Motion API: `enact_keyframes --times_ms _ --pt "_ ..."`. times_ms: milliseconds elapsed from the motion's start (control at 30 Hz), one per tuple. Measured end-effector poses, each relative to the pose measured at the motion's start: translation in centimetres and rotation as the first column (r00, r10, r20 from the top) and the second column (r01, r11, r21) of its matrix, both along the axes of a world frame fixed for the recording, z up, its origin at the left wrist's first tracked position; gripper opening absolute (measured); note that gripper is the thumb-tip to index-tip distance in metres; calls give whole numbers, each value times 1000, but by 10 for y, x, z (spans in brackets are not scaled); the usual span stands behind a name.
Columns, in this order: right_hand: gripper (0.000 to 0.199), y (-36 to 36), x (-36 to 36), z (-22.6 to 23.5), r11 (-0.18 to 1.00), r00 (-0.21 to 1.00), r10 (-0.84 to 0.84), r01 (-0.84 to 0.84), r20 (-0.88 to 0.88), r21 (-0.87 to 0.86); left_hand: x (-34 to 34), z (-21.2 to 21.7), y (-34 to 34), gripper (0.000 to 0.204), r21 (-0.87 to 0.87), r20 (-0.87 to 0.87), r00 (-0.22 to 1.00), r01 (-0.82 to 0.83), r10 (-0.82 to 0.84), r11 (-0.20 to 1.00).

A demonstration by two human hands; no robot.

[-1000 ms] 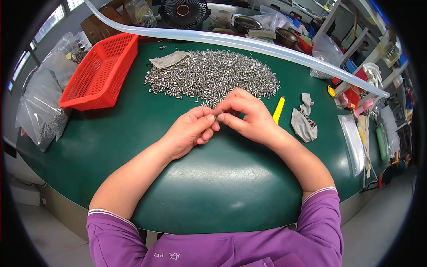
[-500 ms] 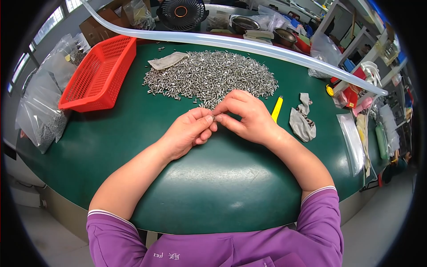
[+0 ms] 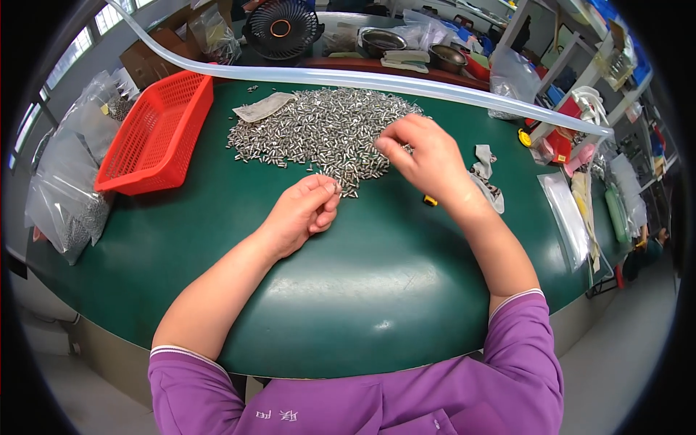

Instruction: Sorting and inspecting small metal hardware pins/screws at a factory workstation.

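Note:
A wide heap of small silvery metal cylinders (image 3: 319, 134) lies on the green table, with a narrow trail of pieces toward me. At that trail's near end, my left hand (image 3: 301, 210) is closed in a pinch, thumb against forefinger. A tiny metal piece seems to sit at its fingertips, too small to make out well. My right hand (image 3: 428, 152) hovers at the heap's right edge, fingers curled and thumb close to the forefinger; whatever is between them is hidden. A grey cloth scrap (image 3: 264, 107) rests on the heap's far left.
A red perforated basket (image 3: 156, 134) stands at the left, beside clear bags of metal pieces (image 3: 76, 203). A yellow-handled cutter (image 3: 431, 200) is mostly covered by my right hand. Right of it lie a crumpled grey cloth (image 3: 484, 174) and plastic sleeves (image 3: 564, 217). A pale tube (image 3: 348, 78) spans the far side.
My right hand has parted from the left and moved right and away from me, over the heap's right edge. The left hand stays pinched in nearly the same place. The view has shifted slightly.

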State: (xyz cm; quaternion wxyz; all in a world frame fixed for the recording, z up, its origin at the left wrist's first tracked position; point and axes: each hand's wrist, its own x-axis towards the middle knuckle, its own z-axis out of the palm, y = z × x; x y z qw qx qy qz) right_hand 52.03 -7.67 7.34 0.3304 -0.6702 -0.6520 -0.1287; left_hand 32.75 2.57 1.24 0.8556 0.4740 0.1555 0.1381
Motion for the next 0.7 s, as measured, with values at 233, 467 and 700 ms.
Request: enact_keyframes --times_ms 233,467,700 --pt "33 -52 43 1 745 925 -372 347 78 -570 -1 -4 -9 14 555 -28 995 -60 91 830" --pt "32 -93 33 -25 763 923 -385 332 22 -555 -11 11 -53 13 975 -217 974 219 68 -26" --pt "34 -186 -38 3 877 744 -401 144 -535 -458 -25 18 -81 12 952 -306 952 306 -2 14"
